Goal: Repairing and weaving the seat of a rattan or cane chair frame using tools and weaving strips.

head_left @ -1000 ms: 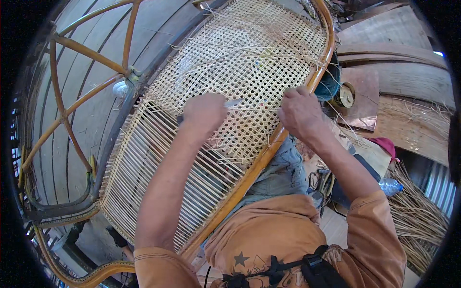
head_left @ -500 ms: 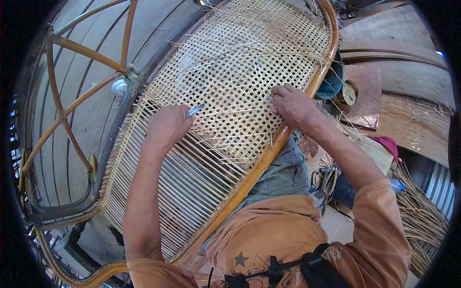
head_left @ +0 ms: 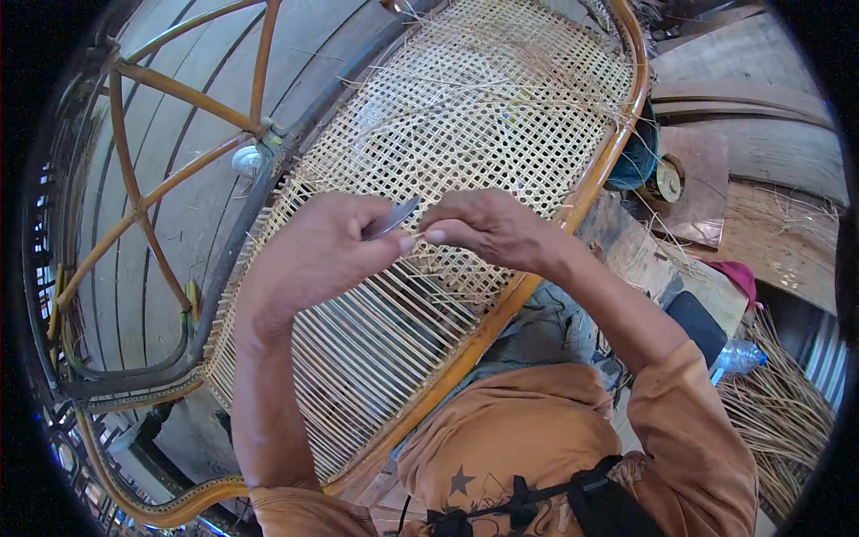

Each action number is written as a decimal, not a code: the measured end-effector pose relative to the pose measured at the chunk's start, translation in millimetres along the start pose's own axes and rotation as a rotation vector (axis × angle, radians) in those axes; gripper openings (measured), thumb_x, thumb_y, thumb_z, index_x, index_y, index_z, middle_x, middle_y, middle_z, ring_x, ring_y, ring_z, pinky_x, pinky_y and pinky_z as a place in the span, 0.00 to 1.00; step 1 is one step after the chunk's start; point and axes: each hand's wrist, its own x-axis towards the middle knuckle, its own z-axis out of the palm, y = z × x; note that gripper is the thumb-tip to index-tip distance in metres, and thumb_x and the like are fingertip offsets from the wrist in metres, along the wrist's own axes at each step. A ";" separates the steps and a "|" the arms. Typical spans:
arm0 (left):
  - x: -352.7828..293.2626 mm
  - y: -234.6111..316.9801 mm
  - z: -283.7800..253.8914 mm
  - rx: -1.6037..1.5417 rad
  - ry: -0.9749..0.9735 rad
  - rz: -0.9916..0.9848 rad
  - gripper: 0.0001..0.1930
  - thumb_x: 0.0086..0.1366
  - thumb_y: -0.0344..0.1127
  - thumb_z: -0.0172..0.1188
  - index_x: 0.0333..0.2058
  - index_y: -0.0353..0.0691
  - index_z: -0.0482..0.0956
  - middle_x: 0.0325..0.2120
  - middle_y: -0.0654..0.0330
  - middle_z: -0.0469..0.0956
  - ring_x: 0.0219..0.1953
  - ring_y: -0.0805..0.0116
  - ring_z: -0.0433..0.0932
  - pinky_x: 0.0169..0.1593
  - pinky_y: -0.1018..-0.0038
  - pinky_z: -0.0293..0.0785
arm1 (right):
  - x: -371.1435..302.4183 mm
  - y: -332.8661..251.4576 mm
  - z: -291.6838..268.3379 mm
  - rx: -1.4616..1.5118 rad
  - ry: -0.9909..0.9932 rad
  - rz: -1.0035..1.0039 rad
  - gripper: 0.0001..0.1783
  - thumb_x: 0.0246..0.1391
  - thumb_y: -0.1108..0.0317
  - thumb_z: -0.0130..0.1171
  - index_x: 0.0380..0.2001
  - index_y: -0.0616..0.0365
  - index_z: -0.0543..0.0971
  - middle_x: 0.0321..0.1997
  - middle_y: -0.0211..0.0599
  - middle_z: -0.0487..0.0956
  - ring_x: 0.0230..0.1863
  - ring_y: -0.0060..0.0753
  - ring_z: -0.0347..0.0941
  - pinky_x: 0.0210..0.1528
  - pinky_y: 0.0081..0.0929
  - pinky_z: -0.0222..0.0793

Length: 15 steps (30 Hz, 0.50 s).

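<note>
A woven cane panel (head_left: 501, 134) stretches across a curved wooden frame (head_left: 598, 183) in front of me. Its far part is a tight open mesh; the near part has only parallel strands (head_left: 367, 367). My left hand (head_left: 313, 251), closed, grips a flat silvery pointed metal tool (head_left: 392, 217) between thumb and fingers. My right hand (head_left: 488, 231) is closed in a pinch, its thumb tip almost meeting the left thumb above the weave's edge. Whatever lies between its fingertips is too fine or hidden to name.
To the left stands a rattan frame of crossed poles (head_left: 136, 213) over a slatted wooden floor. Right of the panel are a round tin (head_left: 667, 179), a teal bucket (head_left: 633, 161), wooden boards (head_left: 747, 143), a plastic bottle (head_left: 741, 356) and a bundle of cane strands (head_left: 774, 421).
My right hand has left the panel's right side and come left to meet my left hand. Both hands have lifted off the weave; the tool stays in my left.
</note>
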 end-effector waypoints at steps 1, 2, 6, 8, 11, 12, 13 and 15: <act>5.5 3.8 3.7 -0.008 0.053 0.023 0.15 0.56 0.42 0.57 0.23 0.32 0.72 0.15 0.55 0.68 0.19 0.65 0.66 0.26 0.68 0.63 | -5.3 -4.9 -8.4 0.000 0.003 0.001 0.19 0.57 0.53 0.51 0.37 0.60 0.77 0.33 0.42 0.76 0.36 0.34 0.73 0.37 0.34 0.67; 7.1 5.0 7.7 -0.019 0.116 0.033 0.16 0.57 0.40 0.58 0.23 0.31 0.70 0.13 0.59 0.63 0.19 0.73 0.61 0.25 0.71 0.60 | -14.9 -8.9 -18.5 -0.131 0.047 0.074 0.18 0.56 0.55 0.52 0.35 0.61 0.77 0.31 0.40 0.76 0.34 0.35 0.73 0.36 0.33 0.67; 66.2 -0.2 60.8 0.126 0.140 0.092 0.19 0.57 0.48 0.55 0.25 0.33 0.73 0.17 0.53 0.72 0.22 0.59 0.72 0.29 0.64 0.67 | -43.0 17.4 -30.1 -0.265 0.063 0.429 0.13 0.53 0.61 0.52 0.28 0.63 0.76 0.23 0.43 0.75 0.26 0.43 0.73 0.30 0.35 0.67; 82.6 3.5 74.7 0.318 0.137 0.068 0.14 0.56 0.44 0.55 0.28 0.37 0.78 0.26 0.51 0.79 0.31 0.55 0.79 0.35 0.61 0.73 | -48.8 33.8 -17.6 -0.374 0.160 0.453 0.12 0.52 0.64 0.51 0.28 0.63 0.76 0.22 0.47 0.74 0.25 0.46 0.73 0.30 0.37 0.67; 91.6 -3.5 80.6 0.353 0.200 -0.025 0.15 0.58 0.47 0.52 0.28 0.40 0.76 0.24 0.51 0.77 0.31 0.53 0.78 0.34 0.59 0.71 | -51.6 39.6 -5.5 -0.460 0.311 0.506 0.11 0.49 0.66 0.49 0.26 0.63 0.75 0.22 0.53 0.74 0.26 0.52 0.73 0.30 0.40 0.68; 94.2 -5.4 80.3 0.357 0.195 -0.017 0.15 0.58 0.47 0.52 0.28 0.40 0.76 0.24 0.51 0.77 0.31 0.53 0.78 0.34 0.59 0.71 | -50.9 39.9 -3.2 -0.444 0.367 0.536 0.11 0.48 0.66 0.48 0.25 0.63 0.74 0.24 0.56 0.73 0.28 0.54 0.73 0.31 0.41 0.68; 95.6 -5.2 78.2 0.444 0.139 0.014 0.14 0.58 0.44 0.51 0.29 0.39 0.76 0.24 0.50 0.78 0.31 0.53 0.78 0.34 0.59 0.72 | -50.2 39.4 -2.0 -0.443 0.373 0.542 0.11 0.48 0.66 0.48 0.25 0.63 0.74 0.24 0.56 0.73 0.28 0.54 0.73 0.31 0.41 0.68; 100.5 -0.3 74.8 0.573 0.027 0.041 0.11 0.58 0.37 0.50 0.30 0.37 0.78 0.26 0.49 0.79 0.30 0.54 0.79 0.33 0.60 0.74 | -48.7 38.1 0.2 -0.448 0.432 0.529 0.11 0.48 0.66 0.48 0.25 0.63 0.74 0.24 0.55 0.74 0.28 0.54 0.73 0.32 0.42 0.68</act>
